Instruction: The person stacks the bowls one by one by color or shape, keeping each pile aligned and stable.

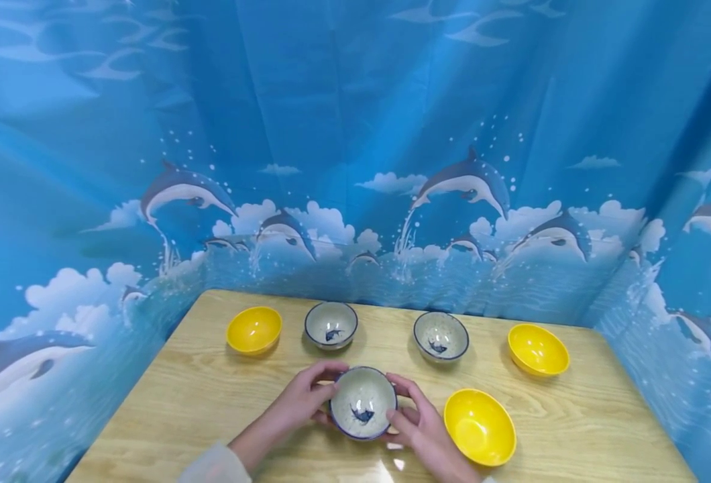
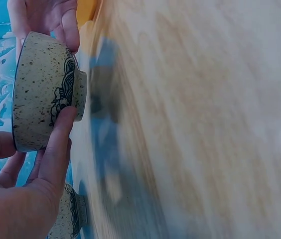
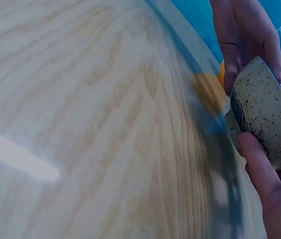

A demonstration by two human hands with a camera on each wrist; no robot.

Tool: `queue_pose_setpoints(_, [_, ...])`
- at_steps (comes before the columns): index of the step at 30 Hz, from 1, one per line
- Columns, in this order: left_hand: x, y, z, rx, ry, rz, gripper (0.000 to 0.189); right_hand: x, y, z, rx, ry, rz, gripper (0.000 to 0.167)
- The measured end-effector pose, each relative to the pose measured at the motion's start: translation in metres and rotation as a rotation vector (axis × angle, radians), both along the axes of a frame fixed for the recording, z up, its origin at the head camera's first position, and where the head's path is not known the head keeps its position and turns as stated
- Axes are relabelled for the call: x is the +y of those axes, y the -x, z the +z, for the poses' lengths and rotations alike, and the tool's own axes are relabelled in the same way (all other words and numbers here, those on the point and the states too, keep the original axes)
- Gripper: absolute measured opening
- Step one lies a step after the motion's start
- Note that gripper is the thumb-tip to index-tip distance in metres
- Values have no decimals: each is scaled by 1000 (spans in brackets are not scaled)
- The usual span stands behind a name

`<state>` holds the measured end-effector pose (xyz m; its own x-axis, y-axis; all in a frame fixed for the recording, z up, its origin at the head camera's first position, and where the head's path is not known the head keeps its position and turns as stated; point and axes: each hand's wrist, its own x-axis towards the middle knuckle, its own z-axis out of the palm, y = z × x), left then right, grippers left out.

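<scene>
grey speckled bowl [image 1: 364,397] gripped between both hands [image 1: 307,396] [image 1: 423,426], yellow bowl [image 1: 479,427] near the right

The head view is bright but slightly soft. Small highlights gleam in the foremost grey-white, blue-rimmed round bowl [image 1: 361,389], and white glare marks the pale wood-grained table [image 1: 210,389] near the bottom edge. Both wrist views are dimmer, with white glare and blurred reflections on that table.

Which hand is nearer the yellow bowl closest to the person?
Right: the right hand is just left of that yellow bowl; the left hand is farther left, across the held speckled bowl.
</scene>
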<state>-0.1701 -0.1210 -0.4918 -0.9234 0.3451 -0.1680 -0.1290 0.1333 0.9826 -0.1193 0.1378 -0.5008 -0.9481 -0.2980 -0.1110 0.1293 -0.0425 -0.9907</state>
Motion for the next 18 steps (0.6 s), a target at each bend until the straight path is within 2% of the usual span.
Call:
queue_pose_setpoints(5, [-8, -7, 1, -2, 11, -10, 44, -2, -8, 0, -22, 1, 28, 65])
queue_pose_setpoints(12, [-13, -16, 6, -16, 19, -24, 42, -5, -16, -1, -19, -20, 27, 64])
queue_pose_setpoints(18, [-17, -24, 6, -25, 24, -50, 42, -6, -22, -4, -31, 8, 30, 63])
